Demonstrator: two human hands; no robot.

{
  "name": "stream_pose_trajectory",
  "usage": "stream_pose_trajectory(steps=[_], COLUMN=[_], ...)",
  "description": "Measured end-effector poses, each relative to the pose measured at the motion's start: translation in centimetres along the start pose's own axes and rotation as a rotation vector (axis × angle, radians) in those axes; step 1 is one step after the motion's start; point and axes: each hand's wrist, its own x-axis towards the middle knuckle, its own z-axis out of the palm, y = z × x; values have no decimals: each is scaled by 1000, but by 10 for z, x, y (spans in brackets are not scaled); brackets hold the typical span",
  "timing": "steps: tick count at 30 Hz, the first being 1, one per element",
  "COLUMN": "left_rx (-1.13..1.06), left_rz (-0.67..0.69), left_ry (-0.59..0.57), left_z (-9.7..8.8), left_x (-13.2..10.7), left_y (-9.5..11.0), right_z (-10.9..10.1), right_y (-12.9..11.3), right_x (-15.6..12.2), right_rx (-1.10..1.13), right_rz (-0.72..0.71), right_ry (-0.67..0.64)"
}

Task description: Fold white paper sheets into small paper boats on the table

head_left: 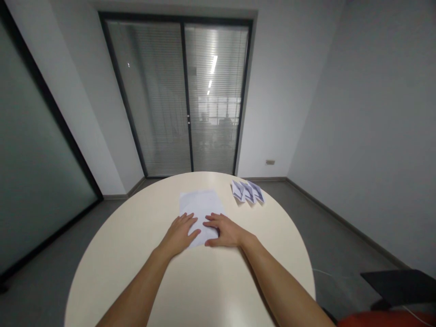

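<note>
A white sheet of paper lies flat on the pale round table, in front of me. My left hand rests on its left edge, fingers spread and thumb pointing in over the sheet. On the right side of the paper lies my right hand, its fingers stretched to the left and the thumb apart below them. Neither hand grips anything. Several folded paper pieces stand in an overlapping row near the far right rim of the table, beyond my right hand.
Beyond the table is a glass partition with blinds and a dark frame. A frosted glass panel stands at the left. At the lower right are a black flat object and something red. A socket plate is on the wall.
</note>
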Motion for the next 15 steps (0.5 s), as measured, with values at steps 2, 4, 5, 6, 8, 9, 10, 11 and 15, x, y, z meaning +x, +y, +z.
stream_pose_trajectory(steps=[2, 4, 5, 6, 8, 9, 10, 11, 15], left_rx=[-46, -98, -120, -138, -158, -163, -168, -172, -195], left_rz=[44, 85, 101, 116, 147, 159, 167, 172, 190], left_ry=[19, 20, 16, 11, -2, -7, -14, -19, -21], left_z=[-1, -3, -4, -5, -6, -7, -8, -8, -9], left_x=[-1, -2, -3, -3, -5, -6, -7, -7, -9], left_y=[1, 4, 5, 6, 7, 8, 8, 8, 6], right_z=[0, -1, -1, -2, -3, -3, -4, -4, -5], right_y=[1, 1, 2, 2, 3, 3, 3, 3, 3], right_x=[0, 0, -1, -1, -2, -2, -2, -2, -3], right_rx=[-1, 1, 3, 7, 18, 23, 26, 28, 36], right_rz=[2, 8, 12, 17, 28, 31, 33, 32, 35], right_ry=[8, 9, 10, 10, 15, 19, 22, 25, 41])
